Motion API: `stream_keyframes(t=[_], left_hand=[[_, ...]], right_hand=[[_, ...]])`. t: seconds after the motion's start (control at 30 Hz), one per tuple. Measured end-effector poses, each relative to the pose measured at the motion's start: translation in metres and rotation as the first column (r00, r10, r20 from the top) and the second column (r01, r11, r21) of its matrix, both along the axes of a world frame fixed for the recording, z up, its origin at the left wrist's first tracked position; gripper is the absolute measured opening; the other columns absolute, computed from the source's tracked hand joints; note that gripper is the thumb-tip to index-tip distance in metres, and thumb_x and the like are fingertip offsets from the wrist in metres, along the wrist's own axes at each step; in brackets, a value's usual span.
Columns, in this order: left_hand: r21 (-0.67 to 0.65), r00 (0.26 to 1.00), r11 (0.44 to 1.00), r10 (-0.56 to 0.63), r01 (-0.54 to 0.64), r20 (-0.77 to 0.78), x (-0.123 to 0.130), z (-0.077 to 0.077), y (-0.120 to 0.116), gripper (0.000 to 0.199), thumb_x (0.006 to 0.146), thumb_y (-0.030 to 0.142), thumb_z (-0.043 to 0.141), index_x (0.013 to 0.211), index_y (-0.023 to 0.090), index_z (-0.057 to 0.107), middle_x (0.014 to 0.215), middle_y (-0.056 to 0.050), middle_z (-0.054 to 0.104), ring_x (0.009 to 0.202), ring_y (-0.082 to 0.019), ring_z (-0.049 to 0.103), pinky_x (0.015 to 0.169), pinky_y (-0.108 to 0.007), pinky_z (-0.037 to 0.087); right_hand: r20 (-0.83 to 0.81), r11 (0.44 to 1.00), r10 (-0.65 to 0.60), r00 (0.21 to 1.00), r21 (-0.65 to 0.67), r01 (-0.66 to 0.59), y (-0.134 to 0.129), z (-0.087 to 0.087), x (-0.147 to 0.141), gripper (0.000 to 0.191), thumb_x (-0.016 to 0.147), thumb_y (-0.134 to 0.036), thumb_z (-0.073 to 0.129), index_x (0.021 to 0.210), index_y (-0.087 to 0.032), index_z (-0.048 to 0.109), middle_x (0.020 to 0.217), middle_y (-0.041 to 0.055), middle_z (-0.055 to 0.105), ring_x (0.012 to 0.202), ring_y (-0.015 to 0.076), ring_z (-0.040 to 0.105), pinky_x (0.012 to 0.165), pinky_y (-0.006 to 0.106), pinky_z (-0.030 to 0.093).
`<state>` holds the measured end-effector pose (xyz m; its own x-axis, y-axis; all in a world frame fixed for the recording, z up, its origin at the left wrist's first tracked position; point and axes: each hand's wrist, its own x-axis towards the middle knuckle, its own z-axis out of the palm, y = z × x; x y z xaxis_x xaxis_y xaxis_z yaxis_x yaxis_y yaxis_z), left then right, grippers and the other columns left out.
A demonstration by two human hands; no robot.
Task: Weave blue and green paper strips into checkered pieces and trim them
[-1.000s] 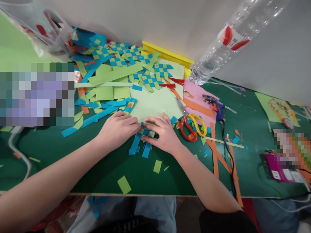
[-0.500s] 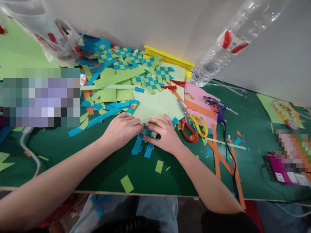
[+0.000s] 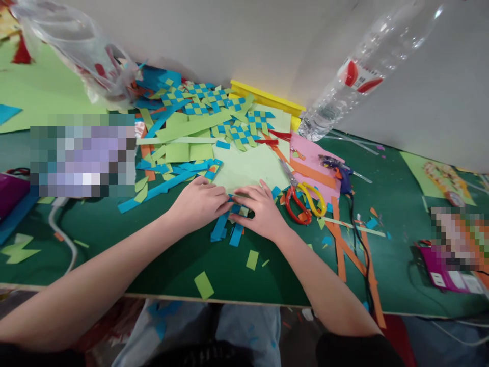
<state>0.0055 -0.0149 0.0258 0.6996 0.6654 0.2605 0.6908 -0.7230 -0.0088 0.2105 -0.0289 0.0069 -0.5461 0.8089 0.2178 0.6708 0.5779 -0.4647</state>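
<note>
A small woven piece of blue and green paper strips (image 3: 236, 210) lies on the green table, with blue strip ends pointing towards me. My left hand (image 3: 202, 202) has its fingers bent together on the left upper edge of this piece. From the right, my right hand (image 3: 256, 208) rests on it with fingers spread and fingertips touching the weave. Both hands cover part of the piece. Just beyond them lies a pale green sheet (image 3: 250, 165). Several finished-looking blue and green woven pieces (image 3: 242, 135) are piled behind it.
Scissors with red and yellow handles (image 3: 300, 201) lie right of my hands, near a blue glue gun (image 3: 345, 178) with a black cord. A clear bottle (image 3: 344, 92) leans at the back. Orange strips (image 3: 339, 244) lie right; a white cable (image 3: 61, 229) runs left.
The whole view has shifted slightly, so things at the left appear further right. My left fingers are a little closer to my right hand over the woven piece.
</note>
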Motion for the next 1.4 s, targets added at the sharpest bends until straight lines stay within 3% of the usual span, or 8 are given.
stream_keyframes(t=[0.2,0.37,0.67,0.83,1.17,1.4], left_hand=[[0.02,1.0,1.0,0.013,-0.013,0.008,0.0,0.0,0.001,0.038,0.095,0.027,0.041,0.067,0.018,0.066,0.063,-0.002,0.066,0.063,-0.016,0.063,0.068,-0.035,0.039],[0.005,0.995,0.999,0.04,-0.04,0.093,-0.006,-0.003,0.006,0.03,0.094,0.028,0.045,0.08,0.02,0.07,0.073,-0.001,0.071,0.068,-0.016,0.064,0.07,-0.033,0.039],[-0.031,0.988,0.997,0.071,-0.068,0.139,-0.012,-0.013,0.01,0.031,0.092,0.044,0.049,0.103,0.022,0.069,0.086,-0.003,0.07,0.08,-0.02,0.066,0.075,-0.036,0.04],[-0.084,0.996,0.996,0.019,-0.011,0.093,-0.011,-0.015,0.011,0.036,0.091,0.047,0.051,0.11,0.021,0.065,0.097,-0.005,0.067,0.088,-0.023,0.064,0.08,-0.038,0.04],[-0.108,0.99,0.994,-0.017,0.032,0.139,-0.009,-0.013,0.01,0.026,0.091,0.04,0.054,0.102,0.017,0.06,0.106,-0.008,0.065,0.096,-0.023,0.062,0.085,-0.038,0.037],[-0.216,0.979,0.976,0.01,0.035,0.204,-0.007,-0.012,0.01,0.024,0.091,0.039,0.055,0.103,0.018,0.056,0.098,-0.004,0.068,0.093,-0.022,0.063,0.086,-0.039,0.036]], right_hand=[[0.027,0.999,0.019,0.999,0.037,-0.02,-0.001,0.001,0.002,0.04,0.087,-0.052,0.055,0.115,-0.026,0.065,0.122,0.0034,0.065,0.119,0.0198,0.055,0.119,0.053,0.008],[-0.003,0.991,0.032,0.999,0.128,-0.031,-0.002,0.003,0.004,0.04,0.092,-0.049,0.049,0.119,-0.023,0.062,0.123,0.0043,0.066,0.117,0.0186,0.057,0.12,0.05,0.01],[-0.04,0.957,-0.093,0.995,0.271,0.1,0.002,0.0,0.008,0.018,0.093,-0.031,0.05,0.098,-0.022,0.064,0.1,0.0003,0.072,0.096,0.016,0.063,0.118,0.047,0.017],[-0.029,0.957,-0.122,0.992,0.26,0.125,0.003,0.001,0.009,0.014,0.091,-0.027,0.049,0.094,-0.023,0.063,0.097,-0.0004,0.072,0.093,0.0169,0.063,0.117,0.049,0.019],[0.011,0.967,-0.144,0.99,0.213,0.138,0.004,-0.001,0.009,0.014,0.091,-0.03,0.052,0.092,-0.023,0.064,0.101,0.0002,0.069,0.101,0.0175,0.06,0.117,0.048,0.018],[-0.009,0.973,-0.128,0.992,0.194,0.127,0.004,-0.001,0.01,0.012,0.091,-0.026,0.052,0.085,-0.023,0.062,0.103,0.0002,0.069,0.101,0.0173,0.06,0.117,0.049,0.019]])
